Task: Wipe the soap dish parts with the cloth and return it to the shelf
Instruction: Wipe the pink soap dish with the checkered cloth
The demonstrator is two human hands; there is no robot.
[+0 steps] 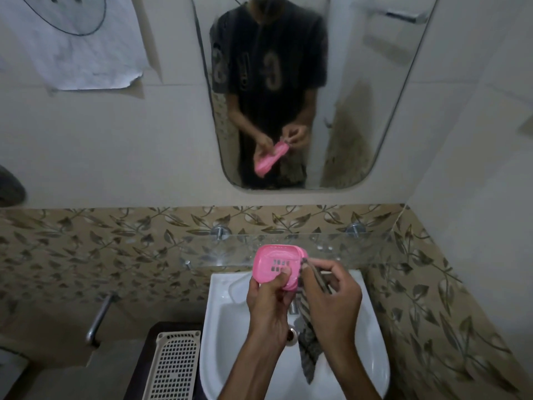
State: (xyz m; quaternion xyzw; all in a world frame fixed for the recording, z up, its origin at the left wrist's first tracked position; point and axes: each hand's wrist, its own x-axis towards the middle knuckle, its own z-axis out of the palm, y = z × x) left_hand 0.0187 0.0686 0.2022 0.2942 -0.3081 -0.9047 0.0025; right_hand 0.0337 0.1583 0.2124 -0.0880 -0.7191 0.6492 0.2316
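A pink soap dish (274, 258) with a slotted inner tray is held over the white sink (372, 356). My left hand (269, 304) grips it from below, thumb on the slotted tray. My right hand (331, 295) pinches a grey striped cloth (308, 342) against the dish's right edge; the rest of the cloth hangs down into the basin. Just behind the dish runs the glass shelf (346, 249), fixed to the leaf-patterned tiles.
A mirror (360, 111) above the shelf reflects the person with the dish. A beige perforated basket (173, 368) stands left of the sink. A chrome tap handle (98, 319) sticks out at the left. A sheet of paper (86, 53) hangs on the wall.
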